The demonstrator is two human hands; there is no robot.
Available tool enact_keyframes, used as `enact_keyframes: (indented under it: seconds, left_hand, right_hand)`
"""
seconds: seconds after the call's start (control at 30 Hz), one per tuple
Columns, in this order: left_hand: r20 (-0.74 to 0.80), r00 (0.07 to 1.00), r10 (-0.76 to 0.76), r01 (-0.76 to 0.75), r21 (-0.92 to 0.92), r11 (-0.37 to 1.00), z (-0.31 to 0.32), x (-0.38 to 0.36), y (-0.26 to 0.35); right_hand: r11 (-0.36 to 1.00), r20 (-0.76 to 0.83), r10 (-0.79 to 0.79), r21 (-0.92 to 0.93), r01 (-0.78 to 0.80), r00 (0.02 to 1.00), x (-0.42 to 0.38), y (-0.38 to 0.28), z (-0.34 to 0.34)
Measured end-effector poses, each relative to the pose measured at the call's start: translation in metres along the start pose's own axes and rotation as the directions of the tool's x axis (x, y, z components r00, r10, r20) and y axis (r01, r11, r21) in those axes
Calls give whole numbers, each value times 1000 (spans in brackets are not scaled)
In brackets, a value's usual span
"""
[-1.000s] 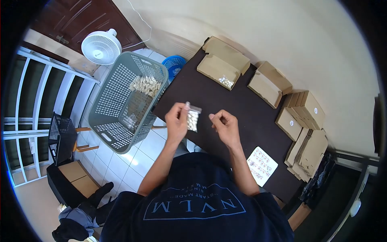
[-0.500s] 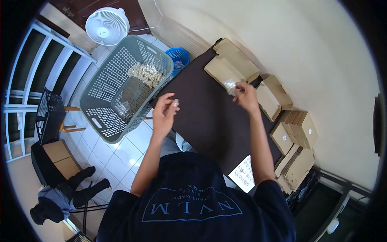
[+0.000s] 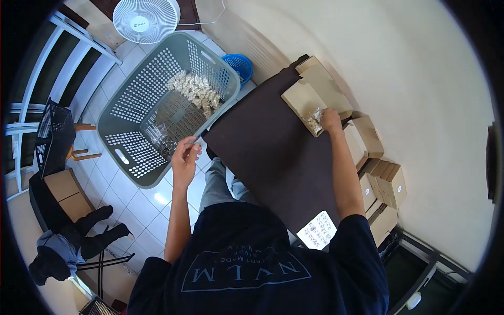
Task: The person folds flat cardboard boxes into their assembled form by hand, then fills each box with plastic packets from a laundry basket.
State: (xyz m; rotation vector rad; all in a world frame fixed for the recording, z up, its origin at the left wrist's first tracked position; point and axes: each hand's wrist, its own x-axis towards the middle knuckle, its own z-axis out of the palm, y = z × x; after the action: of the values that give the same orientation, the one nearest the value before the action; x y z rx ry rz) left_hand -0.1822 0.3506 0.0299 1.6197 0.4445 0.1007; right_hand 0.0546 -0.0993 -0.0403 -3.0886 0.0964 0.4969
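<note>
My right hand point(image 3: 331, 121) is closed on a small clear plastic bag point(image 3: 314, 120) of pale pieces. It holds the bag at the near end of an opened cardboard box point(image 3: 303, 98), inside the box's edge. My left hand point(image 3: 185, 157) hangs at the near right rim of the large grey-green basket point(image 3: 152, 181), its fingers bent and apart, with nothing visible between them. Inside the basket lie many small bags of pale pieces point(image 3: 195, 90) and a smaller group of clear bags with darker contents point(image 3: 158, 139).
A dark-covered table point(image 3: 268, 142) stands before me, bearing a printed sheet point(image 3: 317, 230). More cardboard boxes point(image 3: 389, 184) line the wall. Beyond the basket are a blue bin point(image 3: 240, 65) and a white fan point(image 3: 147, 20). A black crate point(image 3: 54, 136) stands at left.
My right hand has carried the bag right and slightly down, to the open box. My left hand has moved left and down, to the basket's rim. The camera view has shifted.
</note>
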Motion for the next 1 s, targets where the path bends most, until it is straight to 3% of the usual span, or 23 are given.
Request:
enact_keyframes:
  seconds: [0.07, 0.13, 0.2, 0.33, 0.4, 0.47, 0.53, 0.63, 0.7, 0.77, 0.8, 0.87, 1.0]
  left_hand:
    - [31, 999, 20, -21, 58, 998, -8, 14, 2]
    - [-3, 1000, 16, -16, 86, 996, -14, 32, 5]
    - [28, 996, 88, -90, 78, 993, -27, 54, -4]
    - [32, 999, 34, -37, 94, 995, -50, 107, -13]
    - [107, 994, -19, 4, 141, 990, -64, 138, -31]
    - [95, 991, -99, 85, 145, 986, -71, 168, -39]
    - [83, 980, -180, 167, 138, 976, -80, 198, -57]
    - [99, 950, -295, 263, 252, 931, -83, 244, -124]
    - [86, 944, -318, 221, 547, 807, -75, 266, -163]
    - [136, 944, -301, 166, 593, 788, -57, 273, -183]
    - [184, 947, -263, 91, 632, 770, -45, 277, -191]
    - [203, 923, -326, 108, 678, 727, -19, 285, -208]
    - [137, 890, -435, 166, 791, 589, 31, 301, -210]
  right_hand:
    - [1000, 13, -9, -17, 9, 1000, -13, -7, -9]
    - [996, -138, 82, 50, -76, 987, -21, -17, -20]
    - [995, -229, 22, 103, 2, 973, -30, -25, -22]
    - [994, -243, -15, 102, 41, 970, -21, -22, -3]
    - [998, -264, -24, 53, 40, 964, -17, -21, -1]
    - [998, -355, -6, 53, 27, 935, -19, -26, -7]
    - [1000, -247, 4, 16, 0, 969, -11, -14, 8]
    - [998, -225, 43, 47, -33, 973, -18, -21, -2]
    - [991, -248, 88, 123, -58, 965, -26, -24, -14]
    - [948, -284, 186, 304, -96, 940, -50, -37, -33]
    - [950, -277, 195, 293, -111, 941, -66, -43, -33]
    - [953, -296, 154, 298, -62, 943, -101, -48, -38]
    - [822, -38, 289, 522, -228, 957, -195, -76, -16]
